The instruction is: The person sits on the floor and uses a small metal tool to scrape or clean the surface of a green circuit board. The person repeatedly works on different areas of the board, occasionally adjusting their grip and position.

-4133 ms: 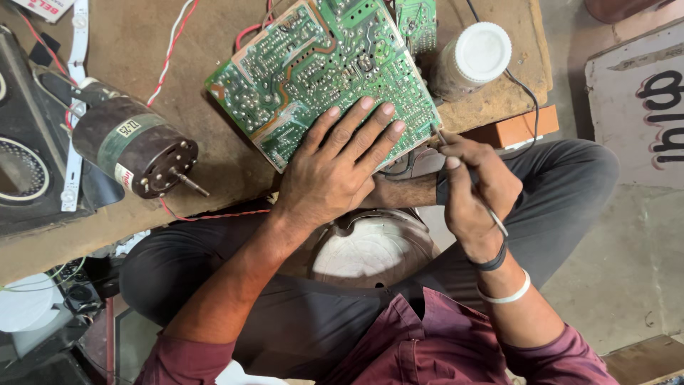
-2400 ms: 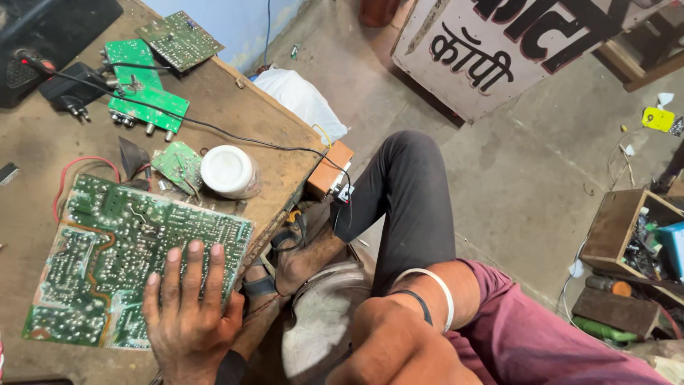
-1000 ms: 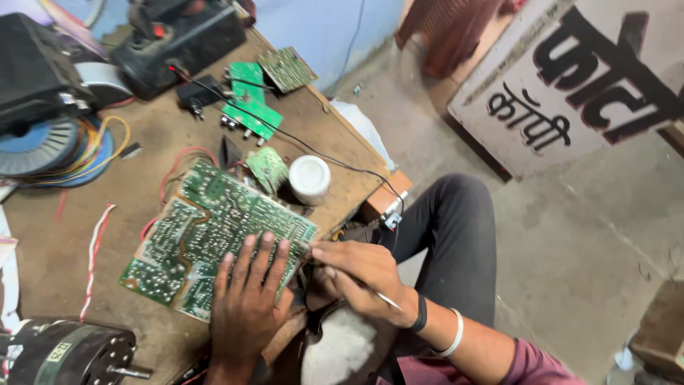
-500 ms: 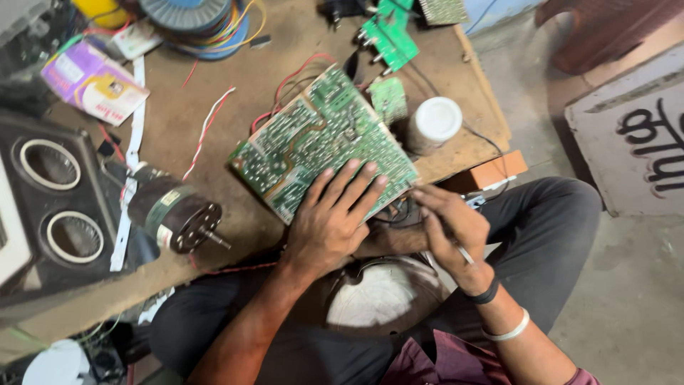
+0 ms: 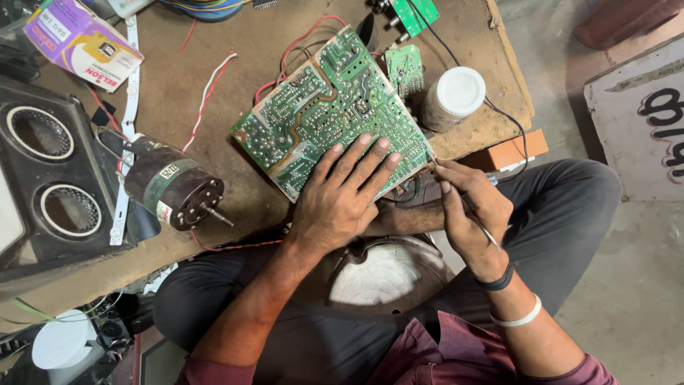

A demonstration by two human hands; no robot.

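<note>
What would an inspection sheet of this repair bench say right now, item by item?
Surface: worn brown bench, dusty.
Job's things: green circuit board lying solder side up; thin tool with its tip at the board's edge.
Clutter: small motor, white-lidded jar, purple box, speaker cabinet, smaller green boards.
Hands: left hand flat on the board; right hand gripping the tool.
Cables: red and white wires, black lead.
Surroundings: concrete floor, painted signboard.

3 circuit boards (image 5: 324, 114); 1 motor (image 5: 174, 189)
</note>
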